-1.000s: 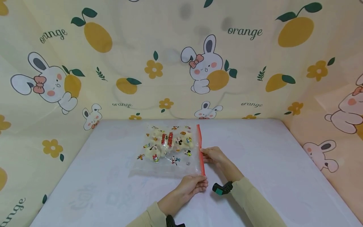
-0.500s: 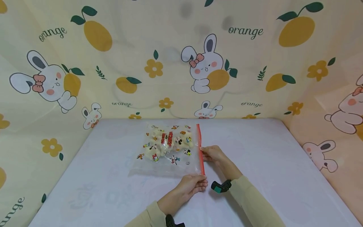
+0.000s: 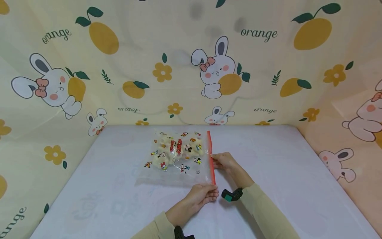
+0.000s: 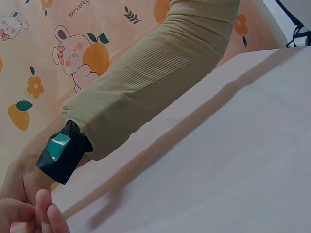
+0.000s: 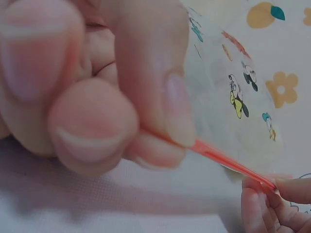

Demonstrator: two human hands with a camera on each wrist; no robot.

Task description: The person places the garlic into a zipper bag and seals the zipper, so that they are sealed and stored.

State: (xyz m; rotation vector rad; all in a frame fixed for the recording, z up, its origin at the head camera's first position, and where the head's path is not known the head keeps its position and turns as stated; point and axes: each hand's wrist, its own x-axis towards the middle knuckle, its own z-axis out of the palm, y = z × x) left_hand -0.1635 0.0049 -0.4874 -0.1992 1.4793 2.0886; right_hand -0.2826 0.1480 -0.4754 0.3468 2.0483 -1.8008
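A clear zip bag [image 3: 191,176] with printed cartoon figures lies on the white table, its red zip edge [image 3: 209,142] facing right. Pale, rounded lumps show through the plastic. At the near end of that edge, my left hand [image 3: 200,197] pinches the corner between thumb and fingers. About midway along the strip, my right hand [image 3: 228,164] pinches it from the right side. In the right wrist view the thumb and fingertip [image 5: 177,111] press together on the red strip [image 5: 233,167], and the left hand [image 5: 272,208] grips its other end.
The white table [image 3: 283,172] reaches back to a cream cloth backdrop [image 3: 179,39] printed with rabbits and oranges. Cloth walls stand at both sides. A black wrist camera [image 3: 232,195] sits at the right cuff, above the table.
My right hand has slid slightly along the red edge toward its far end. The left hand and the bag have stayed in place.
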